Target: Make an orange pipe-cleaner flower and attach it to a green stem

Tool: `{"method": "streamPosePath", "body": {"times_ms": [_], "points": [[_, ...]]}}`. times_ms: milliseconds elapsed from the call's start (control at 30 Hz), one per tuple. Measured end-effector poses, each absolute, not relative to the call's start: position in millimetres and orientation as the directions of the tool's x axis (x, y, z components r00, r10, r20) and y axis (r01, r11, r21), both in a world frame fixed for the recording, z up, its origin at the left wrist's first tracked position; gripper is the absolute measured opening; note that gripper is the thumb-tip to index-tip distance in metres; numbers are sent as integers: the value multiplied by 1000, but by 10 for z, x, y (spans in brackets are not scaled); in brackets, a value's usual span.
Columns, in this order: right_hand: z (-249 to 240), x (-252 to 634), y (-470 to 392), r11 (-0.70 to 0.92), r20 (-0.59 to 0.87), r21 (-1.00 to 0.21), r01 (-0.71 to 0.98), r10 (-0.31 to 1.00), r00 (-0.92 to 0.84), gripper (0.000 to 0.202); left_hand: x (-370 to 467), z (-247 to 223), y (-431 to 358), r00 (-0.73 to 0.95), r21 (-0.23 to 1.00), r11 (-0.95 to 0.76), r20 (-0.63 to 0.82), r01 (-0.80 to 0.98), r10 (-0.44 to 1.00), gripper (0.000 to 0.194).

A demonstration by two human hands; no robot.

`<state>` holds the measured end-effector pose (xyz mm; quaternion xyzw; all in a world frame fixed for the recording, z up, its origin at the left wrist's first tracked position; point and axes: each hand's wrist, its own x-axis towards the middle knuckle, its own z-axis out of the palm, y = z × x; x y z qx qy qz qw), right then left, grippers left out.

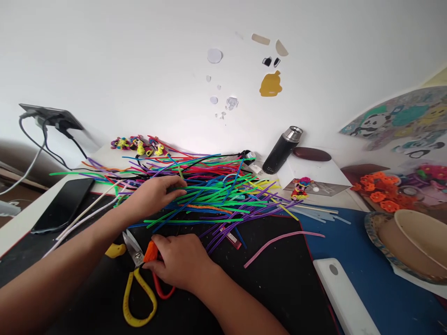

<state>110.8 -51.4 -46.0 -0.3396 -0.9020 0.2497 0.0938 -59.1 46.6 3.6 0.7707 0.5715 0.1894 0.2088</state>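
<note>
My left hand (159, 195) reaches over the left part of a pile of coloured pipe cleaners (216, 193); its thumb and fingers are apart near a short green stem, and no hold on it can be made out. Lower down, my right hand (183, 260) pinches a small orange fuzzy piece (151, 251) between thumb and forefinger. Just left of that hand lie scissors (138, 258) with one yellow and one red handle, blades partly open. A yellow piece (116, 250) rests left of the blades.
A black phone (63, 204) lies at the left. Small figures (139, 145) stand along the wall. Behind the pile are a black thermos (282, 150) and a white box (319, 174). A white device (344, 298) and bowls (421, 235) sit at the right; a pink stem (279, 239) lies nearer.
</note>
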Motion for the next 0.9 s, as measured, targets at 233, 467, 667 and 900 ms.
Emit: {"method": "streamPosePath", "body": {"times_ms": [233,467,667,900], "points": [[-502,1103,-520,648,15,-512,564,663,-748,49,-450,-125,503,404,419,-371,11,829,915,30],[-506,1114,-532,655,11,-496,571,662,-749,52,-508,-311,849,347,371,-358,99,857,933,32],[-486,1116,-518,667,20,-489,562,653,-757,53,-500,-350,844,386,383,-411,145,827,911,32],[-445,1171,-497,669,83,-504,546,666,-741,59,-495,-165,626,301,413,-463,399,785,866,37]]}}
